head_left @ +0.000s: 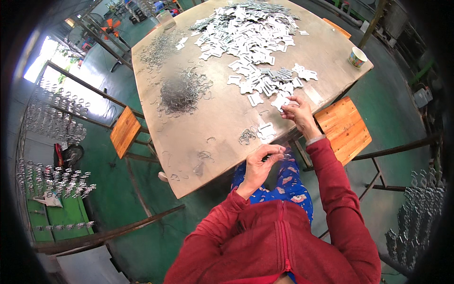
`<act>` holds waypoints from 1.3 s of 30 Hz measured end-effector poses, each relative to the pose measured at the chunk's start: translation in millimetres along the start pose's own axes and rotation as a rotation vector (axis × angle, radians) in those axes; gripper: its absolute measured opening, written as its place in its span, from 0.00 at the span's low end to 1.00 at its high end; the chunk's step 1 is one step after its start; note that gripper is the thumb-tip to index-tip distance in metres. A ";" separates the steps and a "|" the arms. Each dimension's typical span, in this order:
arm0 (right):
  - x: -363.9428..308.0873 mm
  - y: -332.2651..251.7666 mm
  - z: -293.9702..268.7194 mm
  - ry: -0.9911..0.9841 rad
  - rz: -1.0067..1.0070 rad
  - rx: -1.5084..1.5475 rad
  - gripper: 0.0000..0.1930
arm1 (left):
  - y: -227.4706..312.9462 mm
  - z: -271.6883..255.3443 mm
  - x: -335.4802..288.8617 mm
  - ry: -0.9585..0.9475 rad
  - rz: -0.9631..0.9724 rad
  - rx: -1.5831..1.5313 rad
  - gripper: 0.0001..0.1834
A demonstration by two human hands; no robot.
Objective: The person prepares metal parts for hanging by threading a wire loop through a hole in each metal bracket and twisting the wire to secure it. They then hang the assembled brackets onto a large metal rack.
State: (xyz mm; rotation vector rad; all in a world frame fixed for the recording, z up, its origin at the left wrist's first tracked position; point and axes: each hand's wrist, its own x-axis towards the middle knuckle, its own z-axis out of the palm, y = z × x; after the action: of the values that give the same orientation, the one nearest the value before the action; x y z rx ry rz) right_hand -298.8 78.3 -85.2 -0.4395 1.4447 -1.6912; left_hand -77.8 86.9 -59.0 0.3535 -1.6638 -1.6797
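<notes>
My right hand (299,113) reaches over the near right side of the table (326,61), its thumb and fingers closed on a flat silver metal plate (280,102) with notched edges. That plate is at the near end of a large heap of similar metal plates (246,40). Just off the table's near edge, my left hand (259,168) is closed in a pinch. Something small and dark shows between its fingers, too small to name. A small stack of plates (266,131) and a little cluster of bent wire hooks (247,136) lie on the table just beyond my left hand.
A dark pile of wire hooks (182,92) covers the table's left middle, with loose hooks nearer the edge. A paper cup (357,57) stands at the right corner. Wooden stools (343,128) flank the table. Racks hung with metal pieces (56,111) stand on both sides.
</notes>
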 end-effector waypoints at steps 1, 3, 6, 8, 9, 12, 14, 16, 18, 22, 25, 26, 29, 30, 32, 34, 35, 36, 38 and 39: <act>-7.4 -0.3 1.8 -0.018 0.003 0.074 0.21 | -1.0 0.4 2.9 0.020 -0.045 -0.003 0.06; -34.3 -9.0 14.0 -0.041 0.019 0.100 0.20 | 0.5 -1.1 4.3 0.051 -0.101 -0.003 0.05; -70.1 -15.6 20.9 -0.046 -0.087 0.010 0.16 | -2.2 -0.5 12.2 0.048 -0.212 -0.017 0.05; -84.5 -19.0 22.7 -0.028 -0.128 -0.023 0.16 | -3.7 -1.8 15.7 0.032 -0.230 -0.008 0.05; -90.7 -22.8 23.8 -0.019 -0.176 -0.059 0.15 | -4.0 -2.2 17.7 0.019 -0.237 0.005 0.05; -103.2 -32.0 30.3 0.032 -0.216 -0.115 0.13 | -3.1 -3.1 21.0 -0.013 -0.242 0.039 0.04; -108.2 -35.0 33.7 0.033 -0.239 -0.126 0.13 | 0.7 -3.7 21.0 -0.017 -0.242 0.071 0.04; -115.1 -36.3 39.0 0.052 -0.301 -0.192 0.12 | 5.3 -2.7 19.7 0.004 -0.243 0.017 0.04; -124.0 -40.3 39.6 0.079 -0.298 -0.253 0.11 | 9.8 -1.2 18.7 -0.008 -0.195 0.103 0.03; -131.8 -35.5 37.6 0.066 -0.346 -0.186 0.11 | 11.3 1.1 12.6 -0.015 -0.171 0.130 0.05; -124.0 -24.6 36.5 0.032 -0.057 0.242 0.11 | 11.6 -3.4 7.0 -0.010 -0.159 0.202 0.06; -121.2 -21.1 34.0 0.005 0.030 0.292 0.12 | 10.4 -4.6 7.2 -0.006 -0.164 0.202 0.06; -119.4 -11.2 32.5 0.041 0.068 0.302 0.12 | 4.7 -6.1 7.6 0.000 -0.074 0.333 0.06; -120.2 -12.4 36.5 0.110 0.040 0.264 0.12 | 2.6 -6.4 9.0 -0.002 -0.092 0.312 0.06; -120.3 -18.5 41.9 0.141 -0.050 0.163 0.11 | 2.5 -7.9 13.6 -0.020 -0.129 0.291 0.06; -120.4 -18.9 44.8 0.103 -0.153 0.055 0.11 | 5.6 -14.1 15.3 -0.007 -0.154 0.254 0.06; -119.0 -19.1 48.4 0.084 -0.190 0.021 0.11 | 4.5 -16.4 14.0 0.023 -0.151 0.232 0.06; -118.0 -21.1 49.3 0.059 -0.188 0.005 0.12 | 2.2 -18.6 14.0 0.001 -0.162 0.217 0.06; -117.7 -24.7 49.5 0.041 -0.175 -0.006 0.13 | -1.5 -20.3 14.1 -0.002 -0.175 0.195 0.05; -115.9 -24.1 46.9 0.055 -0.174 -0.007 0.13 | -3.5 -19.1 14.1 -0.013 -0.179 0.189 0.05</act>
State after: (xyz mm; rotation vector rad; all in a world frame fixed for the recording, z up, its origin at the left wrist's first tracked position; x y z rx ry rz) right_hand -206.5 137.8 -20.9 -0.5402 1.4882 -1.8488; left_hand -76.2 63.1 -60.5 0.5993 -1.8523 -1.6578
